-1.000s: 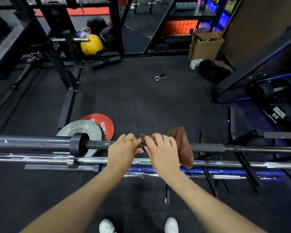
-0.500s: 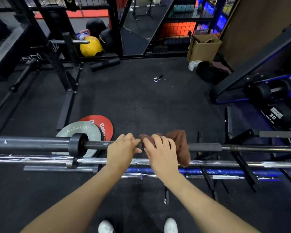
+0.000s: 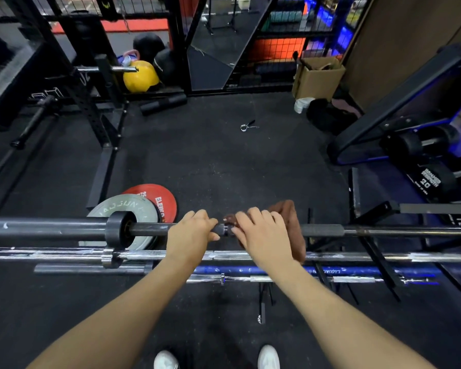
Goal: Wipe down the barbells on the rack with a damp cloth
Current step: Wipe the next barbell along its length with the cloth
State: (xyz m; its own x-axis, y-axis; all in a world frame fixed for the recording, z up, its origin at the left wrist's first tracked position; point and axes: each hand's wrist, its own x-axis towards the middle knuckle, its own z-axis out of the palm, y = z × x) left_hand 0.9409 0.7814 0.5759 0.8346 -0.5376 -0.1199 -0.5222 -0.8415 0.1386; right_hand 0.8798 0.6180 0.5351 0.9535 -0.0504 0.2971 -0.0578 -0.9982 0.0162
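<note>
A dark barbell [image 3: 320, 230] lies across the view on the rack, highest of several bars. My left hand [image 3: 190, 237] grips its shaft just right of the black collar [image 3: 117, 229]. My right hand [image 3: 264, 237] holds a brown cloth [image 3: 290, 222] wrapped over the same bar, right beside the left hand. A short bit of bare shaft shows between the two hands. Below run a chrome barbell [image 3: 64, 255] and a blue barbell [image 3: 357, 271].
A grey plate [image 3: 133, 209] and a red plate [image 3: 157, 199] lie on the floor past the bars. A spring clip [image 3: 248, 126] lies mid-floor. Dumbbells [image 3: 423, 145] sit on a rack at right, a cardboard box [image 3: 318, 78] behind, a squat rack [image 3: 99, 123] at left.
My right hand with the cloth has shifted a little to the right along the bar, opening a small gap from my left hand. The left hand has kept its grip.
</note>
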